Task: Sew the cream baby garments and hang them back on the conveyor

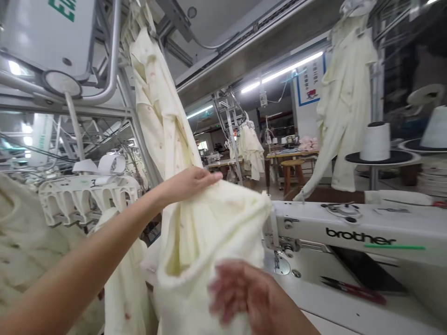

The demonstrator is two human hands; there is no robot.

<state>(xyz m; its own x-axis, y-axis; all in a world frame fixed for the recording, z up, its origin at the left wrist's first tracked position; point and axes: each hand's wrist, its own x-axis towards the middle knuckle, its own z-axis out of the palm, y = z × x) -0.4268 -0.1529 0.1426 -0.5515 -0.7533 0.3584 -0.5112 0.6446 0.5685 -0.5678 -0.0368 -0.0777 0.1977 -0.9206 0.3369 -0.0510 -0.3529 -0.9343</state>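
Note:
My left hand (190, 183) reaches forward and pinches the top edge of a cream garment (213, 242) that I hold up in front of me, just left of the sewing machine head. My right hand (249, 298) is low in the foreground, blurred by motion, fingers curled against the lower part of the same garment. The cloth hangs in folds between both hands and hides the needle area partly.
A white Brother sewing machine (352, 230) stands at right on a white table (349, 307), with red scissors (352, 289) on it. More cream garments hang on an overhead hanger system (160, 107), another (344, 102) at right. Thread cones (375, 141) stand behind.

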